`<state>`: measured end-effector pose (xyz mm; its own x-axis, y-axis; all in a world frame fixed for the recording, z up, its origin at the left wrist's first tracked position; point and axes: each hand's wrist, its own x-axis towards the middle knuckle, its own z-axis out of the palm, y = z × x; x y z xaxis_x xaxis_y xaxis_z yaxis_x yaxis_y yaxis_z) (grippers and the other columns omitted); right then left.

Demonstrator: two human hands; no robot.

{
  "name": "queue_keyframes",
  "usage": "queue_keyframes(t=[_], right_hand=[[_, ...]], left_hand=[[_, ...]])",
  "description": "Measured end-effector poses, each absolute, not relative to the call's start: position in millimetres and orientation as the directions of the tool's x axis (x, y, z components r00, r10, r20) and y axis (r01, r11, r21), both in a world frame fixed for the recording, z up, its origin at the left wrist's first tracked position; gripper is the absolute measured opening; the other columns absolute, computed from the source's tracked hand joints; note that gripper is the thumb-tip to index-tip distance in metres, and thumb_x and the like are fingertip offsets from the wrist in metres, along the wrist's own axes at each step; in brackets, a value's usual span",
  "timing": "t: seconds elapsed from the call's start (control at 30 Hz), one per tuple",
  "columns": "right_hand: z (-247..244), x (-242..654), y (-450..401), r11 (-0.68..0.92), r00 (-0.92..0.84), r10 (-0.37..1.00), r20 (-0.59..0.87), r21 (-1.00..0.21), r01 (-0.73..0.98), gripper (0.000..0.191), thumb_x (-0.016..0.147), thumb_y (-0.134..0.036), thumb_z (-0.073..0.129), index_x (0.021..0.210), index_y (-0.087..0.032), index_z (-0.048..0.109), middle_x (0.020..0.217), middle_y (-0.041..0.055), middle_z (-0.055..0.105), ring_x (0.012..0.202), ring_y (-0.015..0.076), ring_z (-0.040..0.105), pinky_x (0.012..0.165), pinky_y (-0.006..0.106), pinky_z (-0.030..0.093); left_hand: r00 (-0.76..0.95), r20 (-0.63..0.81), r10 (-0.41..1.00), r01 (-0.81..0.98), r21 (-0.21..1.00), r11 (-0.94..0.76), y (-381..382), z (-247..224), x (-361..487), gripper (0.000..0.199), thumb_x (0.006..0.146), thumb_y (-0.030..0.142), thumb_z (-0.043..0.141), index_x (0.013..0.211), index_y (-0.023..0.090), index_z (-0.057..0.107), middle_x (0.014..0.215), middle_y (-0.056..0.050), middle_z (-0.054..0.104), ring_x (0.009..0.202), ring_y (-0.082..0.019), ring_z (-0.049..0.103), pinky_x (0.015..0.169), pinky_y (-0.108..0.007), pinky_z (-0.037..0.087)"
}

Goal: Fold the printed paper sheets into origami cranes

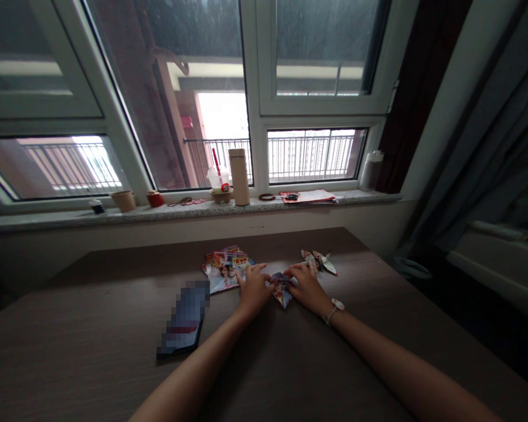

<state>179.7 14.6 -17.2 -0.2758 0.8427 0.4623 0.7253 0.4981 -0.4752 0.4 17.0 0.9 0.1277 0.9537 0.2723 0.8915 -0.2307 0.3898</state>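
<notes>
A small folded piece of printed paper (pixel 282 293), pointed toward me, lies on the brown table between my two hands. My left hand (pixel 254 288) grips its left edge with thumb and fingertips. At its right edge, my right hand (pixel 308 286) pinches the paper, with a bracelet on that wrist. Just left of my left hand is a pile of colourful printed sheets (pixel 222 275). Beyond my right hand sit folded paper shapes (pixel 328 263) with white and coloured faces.
A phone, blurred out (pixel 185 319), lies left of my left forearm. Along the window sill (pixel 193 212) stand a tan flask (pixel 239 177), a cup with a red straw (pixel 219 178), a paper cup (pixel 124 201), scissors on papers (pixel 310 196) and a bottle (pixel 372 170).
</notes>
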Motion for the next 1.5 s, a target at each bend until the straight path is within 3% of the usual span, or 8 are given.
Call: queue_keyframes(t=[0.47,0.63,0.7,0.87,1.23,1.37,1.5], right_hand=[[-19,175,18,0.409,-0.221,0.902,0.371,-0.569,0.714,0.032,0.080,-0.012,0.055,0.107,-0.024,0.066,0.110,0.0067,0.068,0.113,0.0281,0.052,0.111,0.063,0.016],[-22,187,23,0.463,-0.246,0.882,0.403,-0.637,0.616,0.029,0.080,-0.019,0.059,0.107,-0.021,0.067,0.107,0.0074,0.068,0.106,0.0257,0.056,0.101,0.046,0.039],[-24,193,24,0.497,-0.285,0.867,0.408,-0.662,0.561,0.029,0.080,-0.019,0.059,0.108,-0.021,0.067,0.108,0.0074,0.067,0.107,0.0250,0.056,0.099,0.042,0.041],[-27,199,24,0.517,-0.301,0.856,0.421,-0.676,0.525,0.034,0.077,-0.015,0.062,0.110,-0.021,0.067,0.112,0.0076,0.066,0.112,0.0247,0.055,0.102,0.042,0.041],[-23,192,22,0.490,-0.278,0.869,0.410,-0.628,0.604,0.031,0.082,-0.027,0.067,0.112,-0.021,0.067,0.106,0.0071,0.066,0.105,0.0245,0.057,0.096,0.041,0.043],[-22,185,21,0.473,-0.268,0.875,0.403,-0.597,0.648,0.029,0.081,-0.029,0.069,0.109,-0.022,0.067,0.103,0.0059,0.068,0.105,0.0251,0.057,0.100,0.043,0.039],[-22,179,19,0.444,-0.258,0.887,0.383,-0.555,0.703,0.019,0.082,-0.027,0.068,0.101,-0.023,0.069,0.106,0.0048,0.068,0.112,0.0254,0.055,0.109,0.050,0.026]], left_hand=[[0.063,0.191,0.979,0.851,0.503,-0.153,20,-2,3,0.011,0.072,0.024,0.068,0.081,0.025,0.073,0.140,-0.005,0.055,0.134,-0.033,0.040,0.110,-0.072,0.010],[0.045,0.192,0.980,0.838,0.527,-0.141,19,-4,0,0.006,0.073,0.025,0.068,0.077,0.024,0.071,0.141,-0.004,0.054,0.137,-0.033,0.037,0.112,-0.072,0.005],[0.041,0.191,0.981,0.837,0.529,-0.138,19,-3,-1,0.006,0.073,0.026,0.068,0.078,0.023,0.071,0.142,-0.004,0.054,0.137,-0.034,0.036,0.112,-0.072,0.005],[0.052,0.210,0.976,0.842,0.517,-0.156,17,-2,-1,0.007,0.074,0.026,0.068,0.080,0.022,0.071,0.142,-0.005,0.054,0.137,-0.033,0.036,0.112,-0.072,0.001],[0.050,0.215,0.975,0.843,0.514,-0.157,16,-3,1,0.006,0.076,0.026,0.067,0.079,0.023,0.071,0.140,-0.006,0.054,0.137,-0.032,0.036,0.112,-0.071,0.003],[0.060,0.223,0.973,0.853,0.494,-0.166,15,-2,1,0.007,0.077,0.027,0.067,0.081,0.023,0.071,0.139,-0.006,0.055,0.136,-0.033,0.037,0.112,-0.071,0.006],[0.072,0.215,0.974,0.866,0.471,-0.168,13,0,2,0.010,0.079,0.027,0.065,0.086,0.023,0.072,0.140,-0.006,0.054,0.136,-0.032,0.038,0.112,-0.070,0.010]])
